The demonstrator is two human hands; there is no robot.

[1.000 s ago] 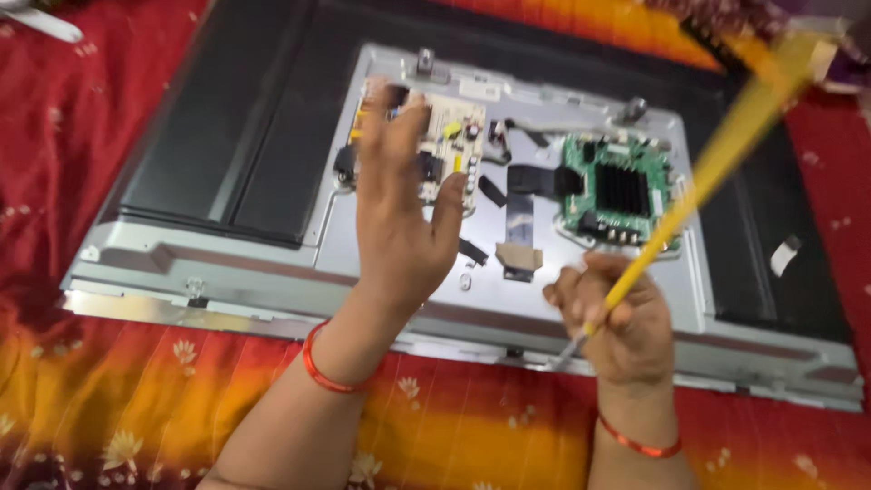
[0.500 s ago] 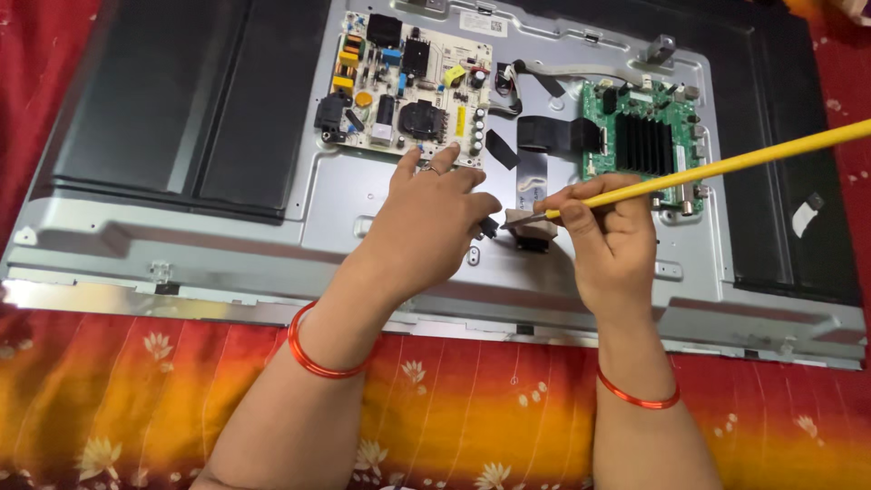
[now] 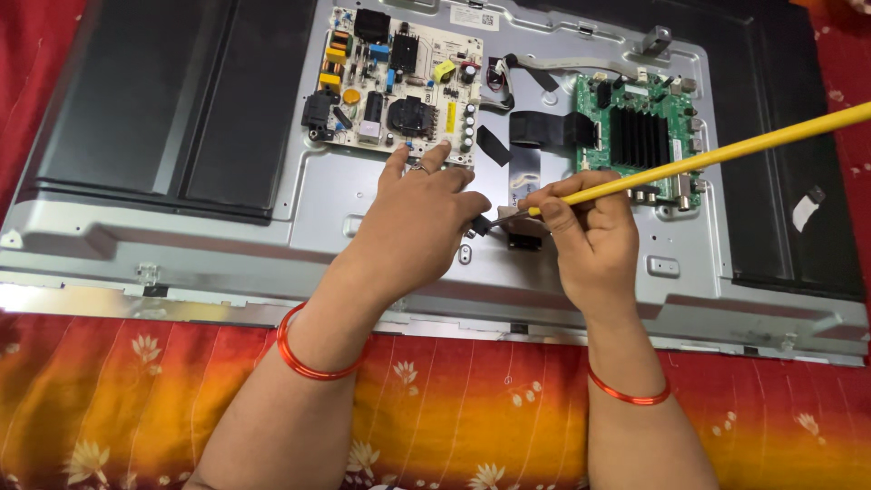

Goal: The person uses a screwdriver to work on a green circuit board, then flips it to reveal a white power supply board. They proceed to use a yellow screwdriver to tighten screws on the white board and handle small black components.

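An opened flat-panel television [image 3: 272,236] lies back side up on a red and orange cloth. My right hand [image 3: 590,240] grips a long yellow stick-like tool [image 3: 726,154] near its lower end; its tip touches a small dark part [image 3: 524,238] on the metal chassis below the black ribbon cable. My left hand [image 3: 417,222] rests on the chassis beside that tip, fingers bent, with its fingertips at the lower edge of the white power board [image 3: 395,86]. Whether it pinches anything is hidden. The green main board [image 3: 635,136] sits just above my right hand.
Black plastic cover panels [image 3: 163,100] flank the metal chassis on the left and right [image 3: 780,181]. Flat ribbon cables [image 3: 544,132] run between the two boards. The patterned cloth [image 3: 472,408] with flower prints covers the surface under my forearms.
The view has shifted closer over the boards. My left hand has dropped from raised with spread fingers onto the chassis. My right hand has brought the yellow tool's tip to the chassis between both hands.
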